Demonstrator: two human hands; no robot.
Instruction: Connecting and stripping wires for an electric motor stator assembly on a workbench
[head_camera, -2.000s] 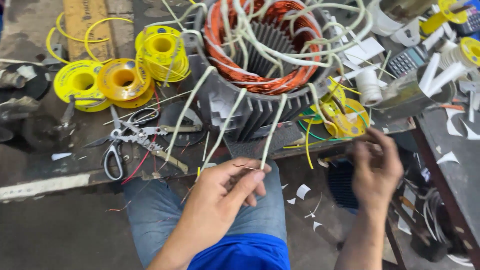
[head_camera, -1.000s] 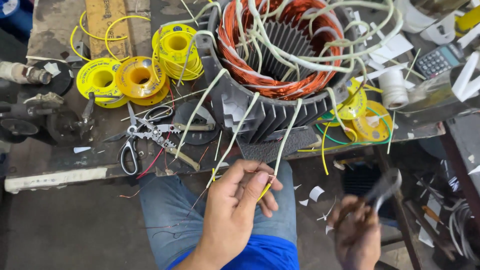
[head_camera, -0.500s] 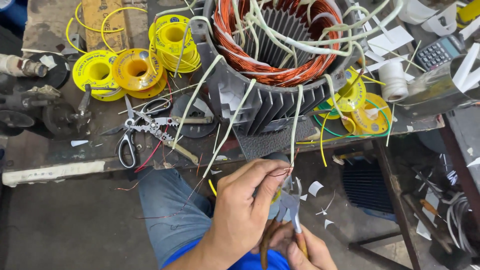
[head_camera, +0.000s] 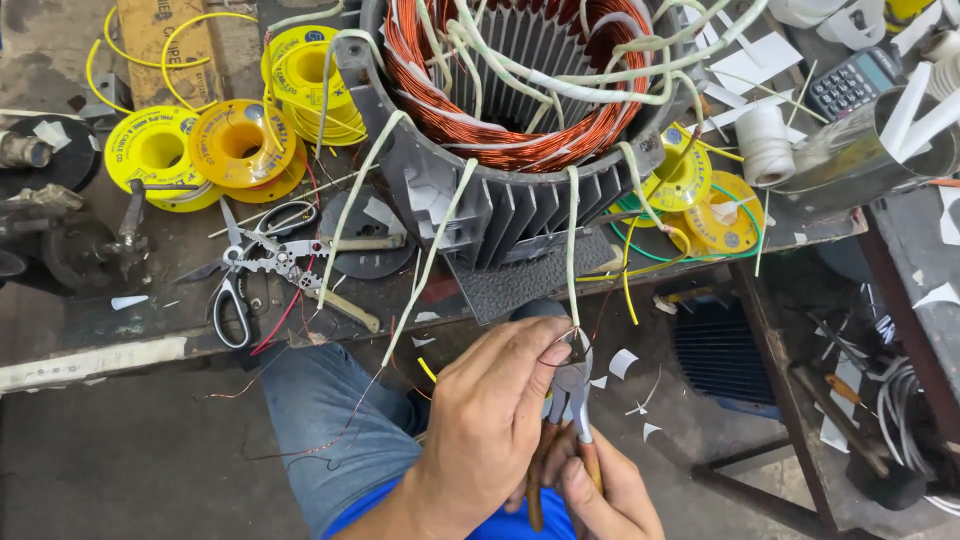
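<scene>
- left hand (head_camera: 500, 400) pinches the sleeved lead (head_camera: 571, 250) hanging from the motor stator (head_camera: 520, 110) on the surface
- right hand (head_camera: 600, 490) grips pliers (head_camera: 572, 395) at the lead's bare end
- other leads hang untouched

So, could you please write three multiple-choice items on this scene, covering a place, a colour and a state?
1. Where do the scissors lie?
A. on the bench, left of the motor stator
B. on the floor
C. inside the stator

2. What colour are the stator's windings?
A. blue
B. copper-orange
C. green

3. What does the right hand hold?
A. nothing
B. a spool
C. pliers

Answers: 1 A, they rest on the bench beside the wire spools; 2 B, the coils look copper-orange; 3 C, its fingers wrap the pliers' handles, beside the left hand pinching a wire end.
</scene>
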